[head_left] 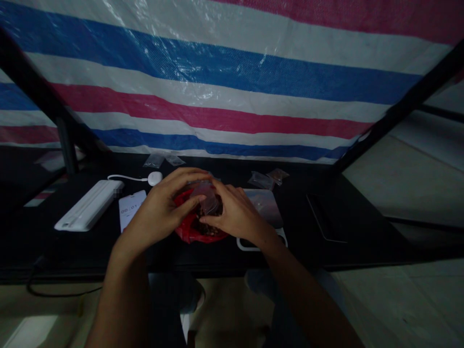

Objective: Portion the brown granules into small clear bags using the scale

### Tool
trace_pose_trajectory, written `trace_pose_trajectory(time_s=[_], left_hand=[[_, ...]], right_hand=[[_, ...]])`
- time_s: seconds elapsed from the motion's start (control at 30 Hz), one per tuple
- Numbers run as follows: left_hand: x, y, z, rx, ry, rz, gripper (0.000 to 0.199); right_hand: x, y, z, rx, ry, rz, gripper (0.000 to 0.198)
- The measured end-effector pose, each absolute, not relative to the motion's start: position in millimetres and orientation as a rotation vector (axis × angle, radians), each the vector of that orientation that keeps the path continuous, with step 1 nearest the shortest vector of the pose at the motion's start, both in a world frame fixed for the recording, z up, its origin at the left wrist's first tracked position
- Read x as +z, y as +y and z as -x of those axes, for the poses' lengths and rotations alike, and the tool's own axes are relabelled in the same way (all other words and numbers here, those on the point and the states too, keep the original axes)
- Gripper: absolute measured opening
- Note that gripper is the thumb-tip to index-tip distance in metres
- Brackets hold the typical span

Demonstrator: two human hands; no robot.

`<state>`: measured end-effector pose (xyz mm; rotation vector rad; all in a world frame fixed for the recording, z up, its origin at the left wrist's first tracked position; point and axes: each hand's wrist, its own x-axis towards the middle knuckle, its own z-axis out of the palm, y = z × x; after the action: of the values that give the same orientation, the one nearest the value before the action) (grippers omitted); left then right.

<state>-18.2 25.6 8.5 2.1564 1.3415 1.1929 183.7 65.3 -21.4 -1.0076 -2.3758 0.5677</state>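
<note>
Over a red bag point(188, 231) on the black table point(203, 258), both hands work close together. The left hand point(167, 199) pinches a small clear bag point(210, 204), its thumb across the plastic. The right hand point(237, 209) curves round the other side, thumb and forefinger apart; whether it grips the plastic too, I cannot tell. The clear bag sits right above brown bits point(213, 229) lying inside the red bag (what they are is too dim to say). Just right is a metal plate point(267, 207); to the left lies a phone point(131, 207) showing a timer.
</note>
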Motion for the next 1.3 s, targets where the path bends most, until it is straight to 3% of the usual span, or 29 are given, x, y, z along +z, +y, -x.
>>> trace_pose_trajectory(time_s=[0.1,0.27,0.4,0.5,0.57,0.8,0.97,1.3], left_hand=[[9,27,19,1.222,1.355,-2.171,0.034],[8,31,20,1.25,1.359,-2.228,0.031],[0,42,10,1.529,1.39,-2.087,0.017],[-13,57,-2,1.835,1.432,-1.837,0.008],[-24,66,-11,1.891,1.457,-1.73,0.012],[-44,69,-19,1.153,1.528,-2.02,0.054],[-39,68,-8,1.252,1.626,-2.005,0.045],[-35,69,-9,1.313,1.611,-1.958,0.038]], right_hand=[[-12,68,-195,0.67,-2.294,0.916,0.096],[9,95,-249,0.604,-1.983,1.042,0.04],[-2,127,-305,0.401,-1.862,1.413,0.023],[-21,141,-332,0.395,-1.97,1.665,0.022],[-33,146,-339,0.437,-2.056,1.727,0.024],[-54,156,-337,0.512,-2.047,1.815,0.026],[-53,159,-331,0.569,-2.004,1.698,0.032],[-53,169,-310,0.652,-1.847,1.801,0.02]])
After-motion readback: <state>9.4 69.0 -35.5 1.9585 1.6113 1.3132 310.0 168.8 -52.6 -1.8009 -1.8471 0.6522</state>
